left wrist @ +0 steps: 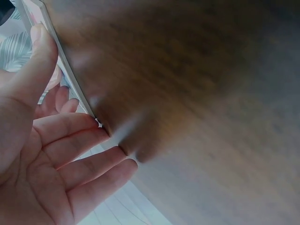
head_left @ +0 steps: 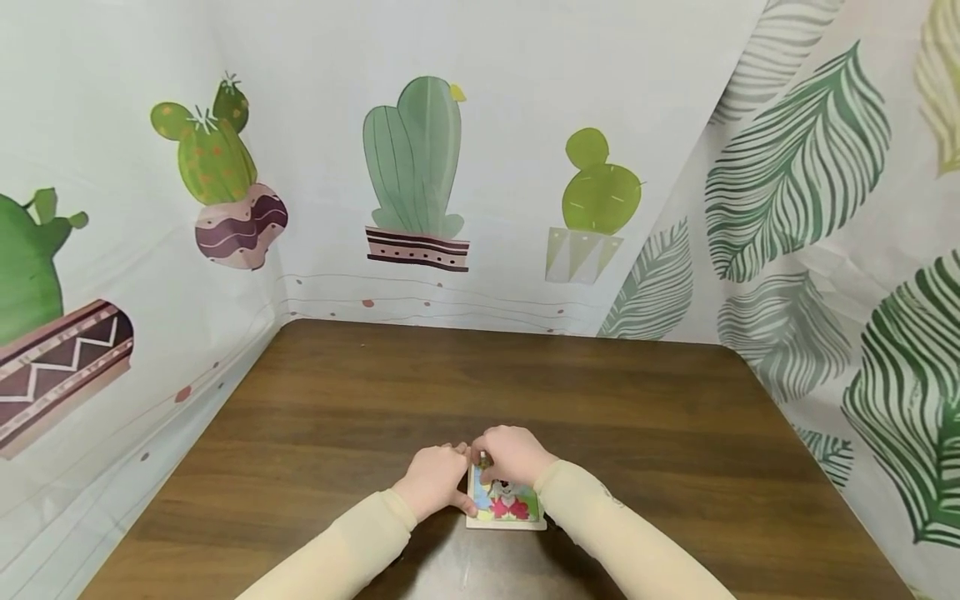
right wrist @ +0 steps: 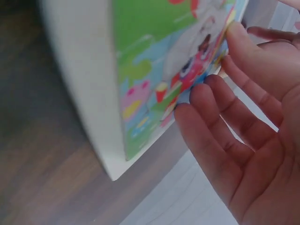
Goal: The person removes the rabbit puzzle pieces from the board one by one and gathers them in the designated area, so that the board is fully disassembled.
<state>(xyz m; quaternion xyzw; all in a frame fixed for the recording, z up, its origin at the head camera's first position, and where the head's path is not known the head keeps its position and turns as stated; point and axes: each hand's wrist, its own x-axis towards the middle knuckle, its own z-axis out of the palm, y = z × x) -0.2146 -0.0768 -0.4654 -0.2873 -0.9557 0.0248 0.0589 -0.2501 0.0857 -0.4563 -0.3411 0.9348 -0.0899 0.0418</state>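
Observation:
A small picture puzzle (head_left: 508, 505) in a pale wooden frame (head_left: 507, 525) lies at the table's near side. Its picture shows a white animal in red on green and blue. Along the frame's left side, my left hand (head_left: 437, 482) has its thumb (left wrist: 41, 40) on the border. The other fingers (left wrist: 101, 173) are fairly straight, with fingertips near the far corner. My right hand (head_left: 513, 454) reaches over the far-left part, its fingers (right wrist: 201, 101) bent at the picture's edge. I cannot tell whether its thumb and forefinger pinch a piece. The hand covers the picture's far part.
The dark brown wooden table (head_left: 360, 375) extends behind and to both sides of the puzzle. A white cloth (head_left: 510, 167) printed with cacti and leaves hangs around its back and sides. Pale sleeves (head_left: 360, 533) cover both forearms at the near edge.

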